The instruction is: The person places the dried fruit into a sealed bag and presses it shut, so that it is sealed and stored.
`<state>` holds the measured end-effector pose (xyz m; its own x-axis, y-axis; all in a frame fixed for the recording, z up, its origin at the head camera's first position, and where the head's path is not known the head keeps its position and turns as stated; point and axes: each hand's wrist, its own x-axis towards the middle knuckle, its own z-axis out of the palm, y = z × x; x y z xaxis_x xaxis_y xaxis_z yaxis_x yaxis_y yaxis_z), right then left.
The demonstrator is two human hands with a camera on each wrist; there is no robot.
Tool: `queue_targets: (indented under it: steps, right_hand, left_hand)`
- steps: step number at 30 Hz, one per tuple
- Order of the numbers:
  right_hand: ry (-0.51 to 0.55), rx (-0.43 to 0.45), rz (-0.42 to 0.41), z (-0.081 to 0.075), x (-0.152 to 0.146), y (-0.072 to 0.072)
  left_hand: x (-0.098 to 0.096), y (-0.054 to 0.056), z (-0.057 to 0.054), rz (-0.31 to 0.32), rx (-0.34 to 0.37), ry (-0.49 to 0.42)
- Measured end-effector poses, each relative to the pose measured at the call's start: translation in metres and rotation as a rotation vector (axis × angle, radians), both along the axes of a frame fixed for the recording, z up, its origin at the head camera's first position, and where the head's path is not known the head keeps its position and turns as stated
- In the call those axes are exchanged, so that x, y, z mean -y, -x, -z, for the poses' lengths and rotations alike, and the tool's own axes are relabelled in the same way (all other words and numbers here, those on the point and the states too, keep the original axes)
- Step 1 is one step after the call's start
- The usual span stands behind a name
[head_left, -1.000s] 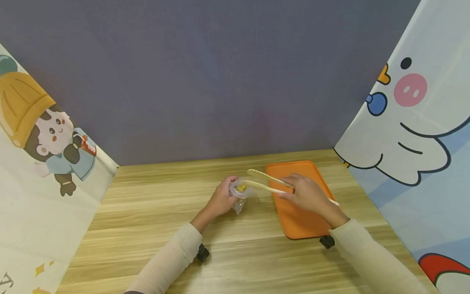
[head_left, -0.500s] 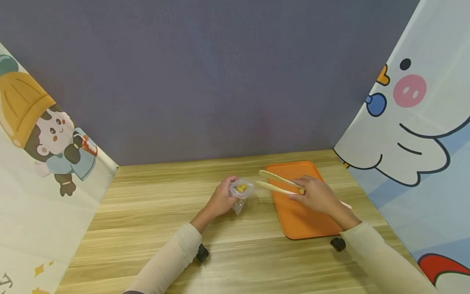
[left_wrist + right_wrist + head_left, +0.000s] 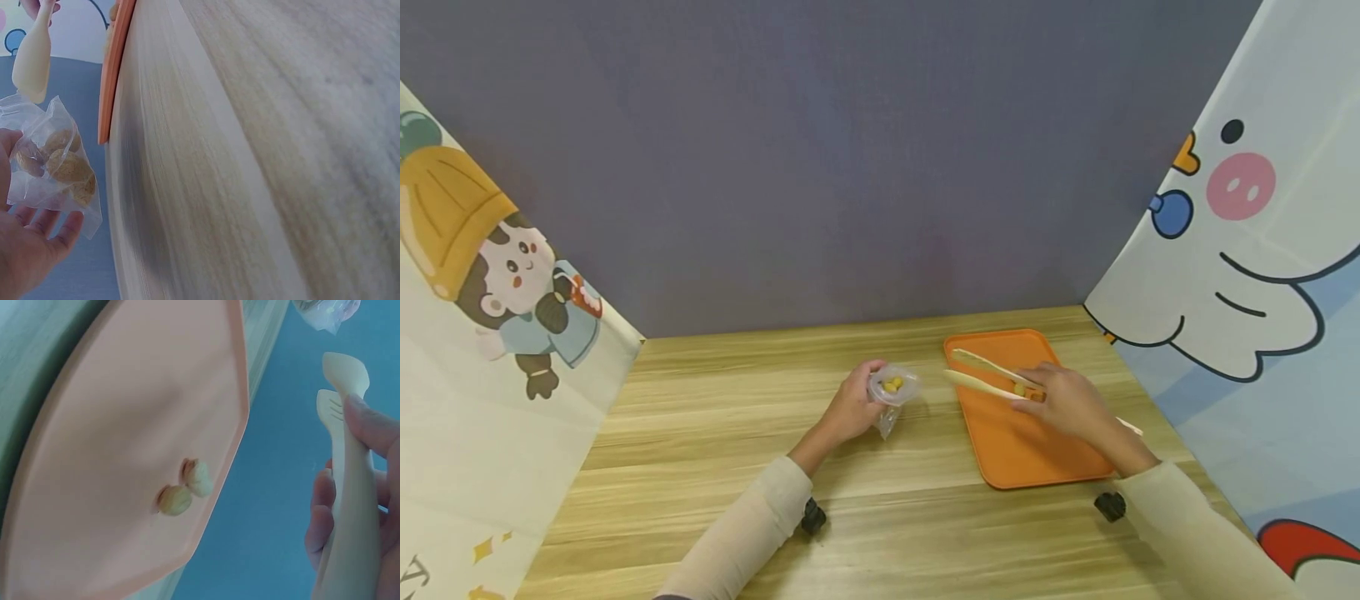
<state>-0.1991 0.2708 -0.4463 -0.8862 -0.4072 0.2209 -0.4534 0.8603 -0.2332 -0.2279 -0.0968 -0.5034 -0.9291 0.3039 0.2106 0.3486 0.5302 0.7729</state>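
Left grip [image 3: 853, 406]: I held clear bag [image 3: 37, 194], brownish balls [image 3: 67, 165] inside, above worktop [image 3: 700, 433]. Right grip [image 3: 1071, 404]: I clasped pale tongs [image 3: 356, 512], tips parted, over orange tray [image 3: 1018, 454]. Two loose balls [image 3: 175, 501] lay side by side on tray; bag hung left of tray, apart.

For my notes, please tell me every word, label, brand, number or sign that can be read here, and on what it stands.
"y", a grey letter on the left wall panel, at the picture's edge.
No text shows on the bag, tongs or tray.
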Motion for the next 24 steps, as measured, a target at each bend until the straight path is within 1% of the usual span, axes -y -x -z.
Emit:
queue_targets:
  steps: [9,18,24]
  right_hand:
    - [0.010,-0.026,0.023,0.005,-0.017,-0.004]
    - [0.007,0.000,0.057,0.011,-0.037,-0.008]
    - [-0.009,0.050,0.099,0.017,-0.048,-0.011]
  left_hand:
    - [0.000,0.001,0.002,-0.008,-0.016,0.004]
    - [0.000,0.001,0.003,-0.003,-0.039,-0.001]
    - [0.000,0.001,0.003,-0.001,-0.029,0.009]
